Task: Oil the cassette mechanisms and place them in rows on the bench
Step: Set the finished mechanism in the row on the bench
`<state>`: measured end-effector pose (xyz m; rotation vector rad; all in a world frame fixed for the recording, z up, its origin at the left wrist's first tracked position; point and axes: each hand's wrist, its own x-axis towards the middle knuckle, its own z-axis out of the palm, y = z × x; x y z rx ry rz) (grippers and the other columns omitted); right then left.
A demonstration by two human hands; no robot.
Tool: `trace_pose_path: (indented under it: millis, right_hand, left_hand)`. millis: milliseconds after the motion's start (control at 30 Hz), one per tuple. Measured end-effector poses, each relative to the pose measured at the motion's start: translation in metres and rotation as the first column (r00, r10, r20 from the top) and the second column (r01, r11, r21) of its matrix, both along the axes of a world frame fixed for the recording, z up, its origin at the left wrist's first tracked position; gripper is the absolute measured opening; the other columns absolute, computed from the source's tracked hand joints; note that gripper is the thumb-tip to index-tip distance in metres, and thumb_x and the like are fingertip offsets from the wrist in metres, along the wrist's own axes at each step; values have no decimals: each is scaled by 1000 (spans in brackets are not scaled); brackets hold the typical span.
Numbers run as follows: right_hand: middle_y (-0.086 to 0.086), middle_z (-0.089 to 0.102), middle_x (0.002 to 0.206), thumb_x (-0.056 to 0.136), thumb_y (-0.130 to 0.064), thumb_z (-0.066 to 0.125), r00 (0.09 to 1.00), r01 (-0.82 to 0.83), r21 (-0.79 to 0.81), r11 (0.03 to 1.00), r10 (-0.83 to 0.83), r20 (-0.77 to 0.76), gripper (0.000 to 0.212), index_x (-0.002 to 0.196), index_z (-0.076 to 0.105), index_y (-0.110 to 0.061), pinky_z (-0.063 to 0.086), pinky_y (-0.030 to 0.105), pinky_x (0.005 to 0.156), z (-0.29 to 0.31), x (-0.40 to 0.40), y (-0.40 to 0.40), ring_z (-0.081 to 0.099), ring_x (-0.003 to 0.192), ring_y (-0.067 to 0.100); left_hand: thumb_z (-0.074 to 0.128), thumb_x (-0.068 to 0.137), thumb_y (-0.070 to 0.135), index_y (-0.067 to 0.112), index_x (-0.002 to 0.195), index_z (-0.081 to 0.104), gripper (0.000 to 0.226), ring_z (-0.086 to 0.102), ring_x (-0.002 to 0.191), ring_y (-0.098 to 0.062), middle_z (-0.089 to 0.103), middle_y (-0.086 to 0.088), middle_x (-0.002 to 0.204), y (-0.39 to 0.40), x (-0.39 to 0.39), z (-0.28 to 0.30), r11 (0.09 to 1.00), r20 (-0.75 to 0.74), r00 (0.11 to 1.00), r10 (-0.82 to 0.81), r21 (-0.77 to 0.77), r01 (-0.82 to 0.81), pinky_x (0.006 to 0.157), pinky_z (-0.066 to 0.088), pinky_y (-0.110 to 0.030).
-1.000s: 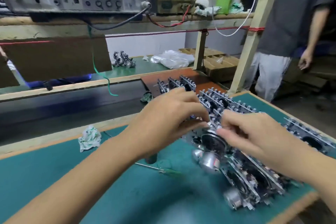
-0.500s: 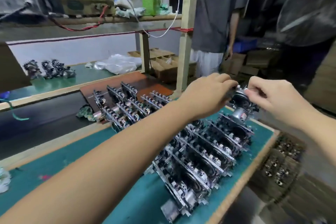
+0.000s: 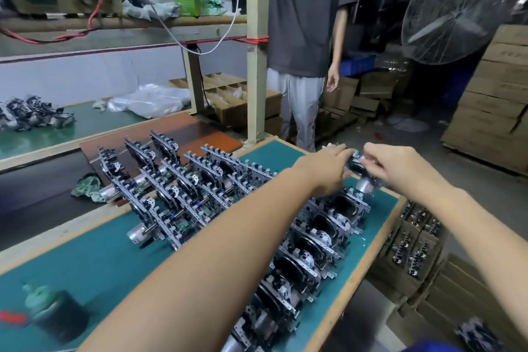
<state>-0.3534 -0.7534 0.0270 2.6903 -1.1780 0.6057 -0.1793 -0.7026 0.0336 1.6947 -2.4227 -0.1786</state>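
Observation:
Both my hands hold one cassette mechanism (image 3: 362, 177) just above the far right corner of the green bench mat (image 3: 94, 263). My left hand (image 3: 325, 170) grips its left side and my right hand (image 3: 395, 166) grips its right side; its silver motor hangs below. Under it, a row of mechanisms (image 3: 311, 248) stands on edge along the bench's right side. Further rows of mechanisms (image 3: 177, 188) stand at the middle and back. A dark oil container (image 3: 57, 314) with a green cap sits blurred at the near left.
A person in a grey T-shirt (image 3: 308, 8) stands just past the bench beside a wooden post (image 3: 257, 46). Cardboard trays of mechanisms (image 3: 411, 243) lie on the floor at right. A green rag (image 3: 87, 184), a standing fan (image 3: 457, 8) and stacked cartons (image 3: 491, 100) are around.
My view has swung right along the bench. Both hands carried the mechanism from the near middle of the mat out to the far right end of the right-hand row.

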Motion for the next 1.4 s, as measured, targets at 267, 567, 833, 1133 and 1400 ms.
trace_pose_path:
  millis: [267,567,833,1133,1400]
  right_hand:
    - [0,51,56,93,-23,57,986,-24,332,943,-33,164,31,68,38,-21,31,22,52,-32,-4,-10,50,55,19]
    - [-2,54,63,96,-37,44,995,95,227,969,-93,-20,28,73,37,-22,36,33,57,-32,-4,4,52,62,23]
    - [-8,56,94,92,-46,47,979,181,-74,981,-187,-77,23,102,48,-25,34,29,62,-11,14,35,51,97,16]
    - [-16,52,70,87,-45,48,920,-354,171,919,310,241,19,85,54,-27,39,26,63,25,85,165,48,72,4]
    - [-13,56,87,94,-40,47,613,-782,322,534,752,241,11,88,43,-31,40,31,76,4,221,327,50,88,8]
  left_hand:
    - [26,102,46,10,149,22,60,17,144,-21,20,-7,157,-5,-12,-28,993,30,997,74,95,-77,114,22,-41]
    - [25,102,43,11,133,42,48,36,131,-24,43,-7,141,2,-19,-37,983,114,983,145,-128,-130,100,33,-41]
    - [34,101,43,15,138,41,48,41,127,-25,42,-5,142,22,-5,-18,994,-31,994,101,-33,-102,101,35,-41]
    - [51,90,46,28,100,66,25,54,96,-7,63,12,101,178,86,14,924,-207,956,209,-279,-263,83,45,-28]
    - [47,74,52,40,72,53,14,49,75,0,53,20,74,396,168,-21,660,-391,658,643,-154,-736,68,42,-26]
